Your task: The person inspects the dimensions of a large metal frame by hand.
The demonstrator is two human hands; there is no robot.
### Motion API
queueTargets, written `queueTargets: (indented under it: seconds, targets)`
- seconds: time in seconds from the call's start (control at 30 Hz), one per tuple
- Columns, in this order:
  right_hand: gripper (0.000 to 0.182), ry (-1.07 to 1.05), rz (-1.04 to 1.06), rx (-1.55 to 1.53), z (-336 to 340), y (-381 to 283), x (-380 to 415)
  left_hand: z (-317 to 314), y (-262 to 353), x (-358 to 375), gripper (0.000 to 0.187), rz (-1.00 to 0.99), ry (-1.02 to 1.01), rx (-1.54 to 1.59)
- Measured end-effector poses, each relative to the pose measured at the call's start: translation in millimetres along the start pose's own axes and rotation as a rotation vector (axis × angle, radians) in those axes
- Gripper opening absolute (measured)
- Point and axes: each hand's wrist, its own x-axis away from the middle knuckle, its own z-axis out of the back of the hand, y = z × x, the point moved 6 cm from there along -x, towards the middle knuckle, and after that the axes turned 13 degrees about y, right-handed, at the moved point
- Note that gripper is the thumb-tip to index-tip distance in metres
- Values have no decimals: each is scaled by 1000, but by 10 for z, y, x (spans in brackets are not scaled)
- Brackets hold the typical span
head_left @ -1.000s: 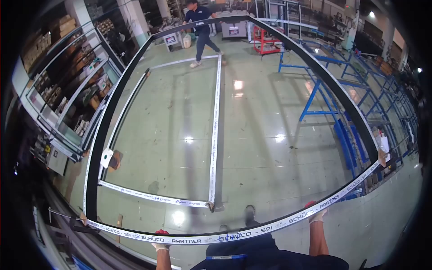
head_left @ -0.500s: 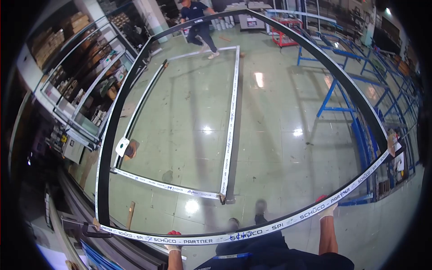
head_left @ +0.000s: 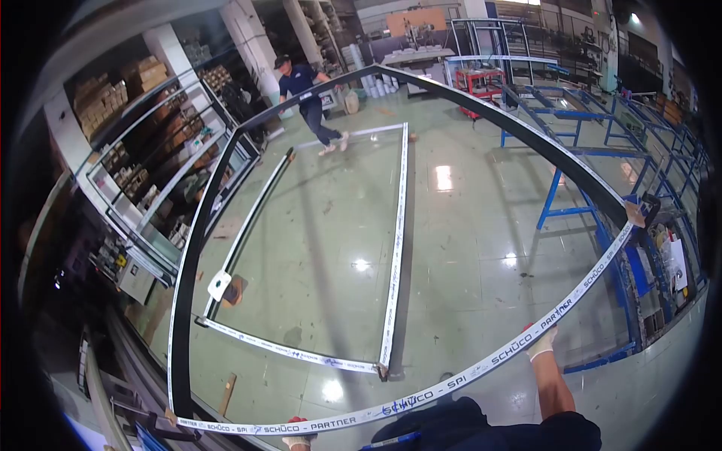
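Note:
A large rectangular window frame [head_left: 444,388], taped along its edge with printed white film, is held off the floor in front of me. My left hand [head_left: 298,436], in a white glove with red on the fingers, grips the near bar left of centre, with its fingers partly hidden. Farther right, my right hand [head_left: 541,342], gloved likewise, is closed around the same bar. At the far side, a co-worker [head_left: 304,94] in dark clothes has both hands at the frame. Clamps sit at the near corners, the right clamp [head_left: 647,207] showing most plainly.
Another taped frame [head_left: 398,240] lies on the floor, seen through the held one. A wooden strip [head_left: 228,392] lies near its lower left. Blue trestles [head_left: 553,197] stand at right, a red cart [head_left: 480,81] behind. Shelves with boxes [head_left: 101,101] line the left.
The view has tilted up, showing more of the room behind. The co-worker's legs have changed stride. Both my hands keep their hold on the window frame, which slants more in view.

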Motion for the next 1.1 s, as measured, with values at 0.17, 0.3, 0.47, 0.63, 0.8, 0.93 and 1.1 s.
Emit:
queueTargets:
  seconds: [0.17, 0.3, 0.47, 0.63, 0.8, 0.93, 1.1]
  targets:
    - [57, 42, 75, 25, -295, 146, 172, -57, -514, -511, 41, -59, -174, 218]
    - [53, 29, 86, -10, -467, 181, 21, -13, -797, -730, 64, -223, -507, 117]
    - [47, -6, 8, -23, -721, 174, -76, -491, -967, -496, 48, 279, -170, 510]
    - [46, -41, -18, 45, -938, 109, -436, -614, -976, -231, 36, 337, -64, 634]
    - [71, 67, -71, 199, -1538, -67, -740, -632, -1407, 193, 33, 358, 100, 855]
    - [61, -38, -60, 302, -2082, -294, -955, -804, -1834, 396, 38, 383, 197, 995]
    - [66, -95, -36, 407, -2947, -475, -1489, -1573, -1410, 1554, 42, 465, 317, 1104]
